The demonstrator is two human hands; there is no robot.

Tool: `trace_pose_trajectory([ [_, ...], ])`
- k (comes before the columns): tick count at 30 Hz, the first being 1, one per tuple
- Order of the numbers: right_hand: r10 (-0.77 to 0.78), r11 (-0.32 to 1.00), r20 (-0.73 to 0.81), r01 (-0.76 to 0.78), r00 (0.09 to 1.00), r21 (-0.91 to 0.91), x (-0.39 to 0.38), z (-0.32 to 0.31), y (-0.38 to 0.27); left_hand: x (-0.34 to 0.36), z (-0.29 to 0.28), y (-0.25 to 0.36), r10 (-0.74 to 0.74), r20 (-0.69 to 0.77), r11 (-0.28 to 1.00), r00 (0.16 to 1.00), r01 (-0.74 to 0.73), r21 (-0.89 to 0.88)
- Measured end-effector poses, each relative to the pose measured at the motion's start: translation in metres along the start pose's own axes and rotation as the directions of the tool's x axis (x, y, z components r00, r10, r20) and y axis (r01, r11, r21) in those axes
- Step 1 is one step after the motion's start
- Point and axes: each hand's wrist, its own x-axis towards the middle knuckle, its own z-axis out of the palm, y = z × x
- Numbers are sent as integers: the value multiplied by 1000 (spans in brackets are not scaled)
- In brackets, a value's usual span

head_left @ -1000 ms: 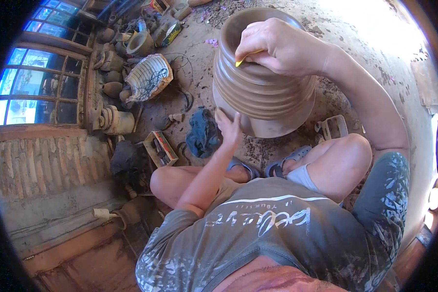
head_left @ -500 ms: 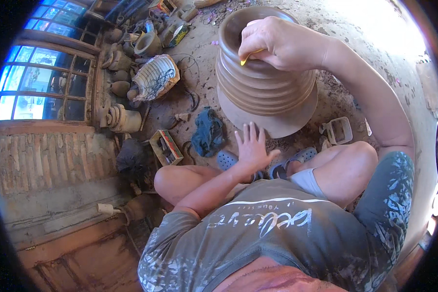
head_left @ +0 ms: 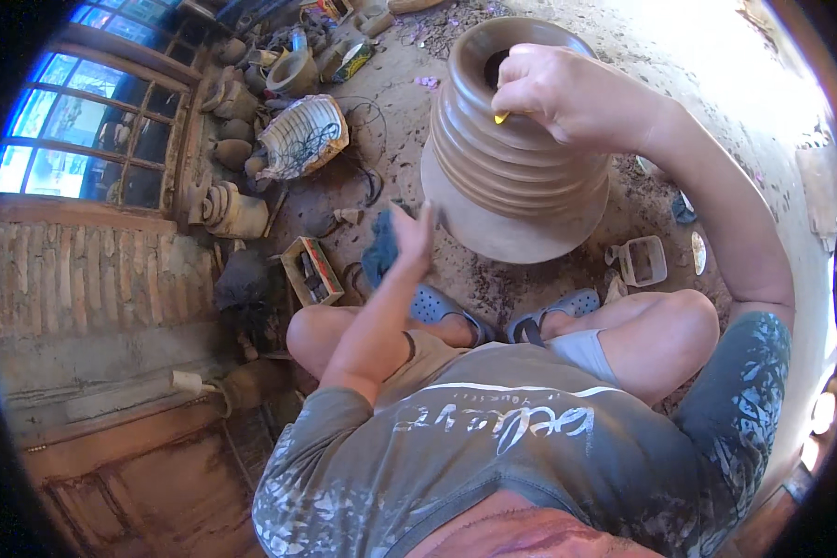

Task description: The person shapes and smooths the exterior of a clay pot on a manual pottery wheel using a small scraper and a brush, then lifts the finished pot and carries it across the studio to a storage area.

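A large ribbed clay pot (head_left: 521, 158) stands on a round wheel disc (head_left: 493, 237) in front of me. My right hand (head_left: 563, 98) is over the pot's rim on the right, its fingers pinched on a small yellow piece (head_left: 500, 118). That piece points down at the pot's outer wall below the rim; most of it is hidden in my fingers, so its kind does not show. My left hand (head_left: 415, 240) holds nothing. It is open, turned edge-on with the thumb apart, beside the disc's left edge and in front of a dark blue-green cloth (head_left: 378, 256).
A small box (head_left: 309, 272) of tools lies left of my knee. Farther left are a ribbed basket (head_left: 302, 138) with wire and several clay pots (head_left: 293, 73) along the wall. A clear plastic tub (head_left: 644, 261) sits right of the wheel. My feet in clogs (head_left: 434, 305) are close in front.
My left hand has swung left from the disc's front edge to its left side, now over the cloth. My right hand keeps the yellow piece at the pot's rim. The whole view has shifted slightly.
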Motion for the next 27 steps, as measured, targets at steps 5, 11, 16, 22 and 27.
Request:
trace_pose_trajectory([
  [5,14,1000,54,-13,998,-15,-10,-2,0,-149,68,28,-597,667,595,446,803,-4],
  [11,-1,1000,68,2,998,-16,-12,-2,-2,-81,63,35,-471,407,694,783,614,-376],
  [16,38,999,90,-38,995,-4,-14,-9,-8,-11,25,69,-479,299,790,825,554,-264],
  [22,327,937,-196,-290,925,196,-44,-37,-11,-36,60,-2,-337,41,929,940,340,-147],
  [27,909,370,-349,-826,228,425,-175,33,45,14,62,-1,-228,-61,973,972,226,-42],
])
